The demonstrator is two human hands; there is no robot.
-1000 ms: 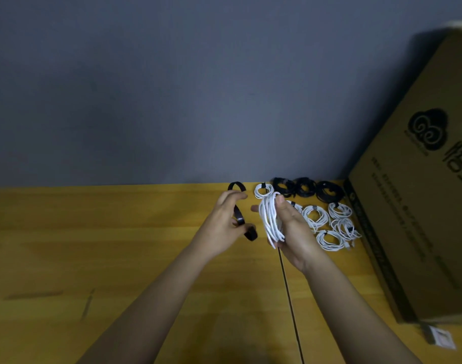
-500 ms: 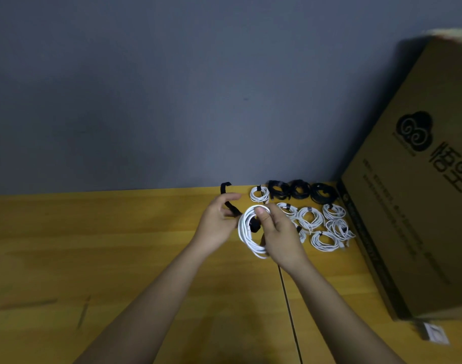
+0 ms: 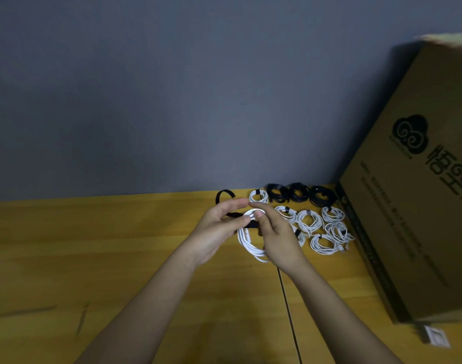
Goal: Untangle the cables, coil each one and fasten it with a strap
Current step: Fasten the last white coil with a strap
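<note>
White cable coil (image 3: 247, 239) held just above the worktop (image 3: 93, 245), between both hands. Left hand (image 3: 219, 227) pinching the black strap (image 3: 235, 216) against the coil's top; right hand (image 3: 273, 232) gripping coil and strap from the other side. Likely risk: loops springing loose if either pinch slackens before the strap closes. Just beyond, finished white bundles (image 3: 310, 222) and black bundles (image 3: 299, 197), close enough to snag. Cardboard box (image 3: 408, 206) crowding the right.
</note>
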